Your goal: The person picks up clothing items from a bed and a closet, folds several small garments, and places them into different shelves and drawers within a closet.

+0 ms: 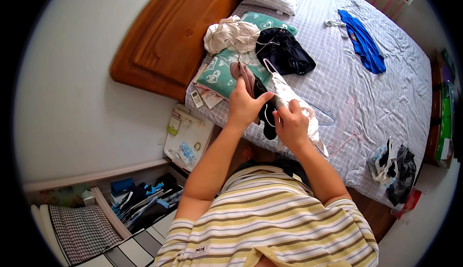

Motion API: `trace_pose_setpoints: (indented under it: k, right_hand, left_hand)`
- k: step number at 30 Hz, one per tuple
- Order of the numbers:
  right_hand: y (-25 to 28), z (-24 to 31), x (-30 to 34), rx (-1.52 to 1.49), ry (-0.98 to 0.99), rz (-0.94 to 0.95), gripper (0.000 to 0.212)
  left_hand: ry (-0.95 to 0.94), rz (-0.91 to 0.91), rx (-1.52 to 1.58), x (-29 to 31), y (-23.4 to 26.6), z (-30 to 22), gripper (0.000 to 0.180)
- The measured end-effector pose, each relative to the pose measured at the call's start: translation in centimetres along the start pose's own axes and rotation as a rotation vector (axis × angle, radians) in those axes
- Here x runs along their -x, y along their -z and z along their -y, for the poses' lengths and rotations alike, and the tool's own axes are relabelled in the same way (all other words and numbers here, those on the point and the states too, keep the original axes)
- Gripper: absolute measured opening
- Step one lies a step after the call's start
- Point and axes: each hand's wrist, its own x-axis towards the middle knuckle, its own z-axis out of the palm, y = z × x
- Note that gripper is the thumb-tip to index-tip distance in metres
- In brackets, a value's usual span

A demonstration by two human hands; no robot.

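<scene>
My left hand (pixel 245 104) is closed round a pinkish-brown garment (pixel 245 76), its thumb stretched toward my right hand. A hanger hook rises at this garment's upper end. Between my hands hangs a black garment (pixel 268 128), with a thin white curved edge, perhaps of a hanger, beside it. My right hand (pixel 292 124) has its fingers closed at the black garment's edge; the exact grip is partly hidden. Just beyond that hand, a white garment (pixel 288 91) lies on the bed with a pale pink hanger (pixel 271 66) at its top.
On the checked bed (pixel 333 81) lie a black garment (pixel 292 54), cream cloth (pixel 226 34), green pillows (pixel 218 76), a blue garment (pixel 364 45) and a pink hanger (pixel 354 117). A white bedside table (pixel 200 128) and a drawer of folded clothes (pixel 149 202) stand at left.
</scene>
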Motion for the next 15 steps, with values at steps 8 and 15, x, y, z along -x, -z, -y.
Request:
trace_pose_setpoints:
  k: [8, 15]
  right_hand:
    - [0.1, -0.8, 0.3, 0.228, 0.052, 0.064, 0.007]
    - [2.7, -2.9, -0.3, 0.365, 0.231, 0.152, 0.005]
  left_hand:
    - [0.111, 0.144, -0.108, -1.7, 3.1, 3.6, 0.027]
    - [0.451, 0.291, 1.253, -2.5, 7.2, -1.0, 0.029]
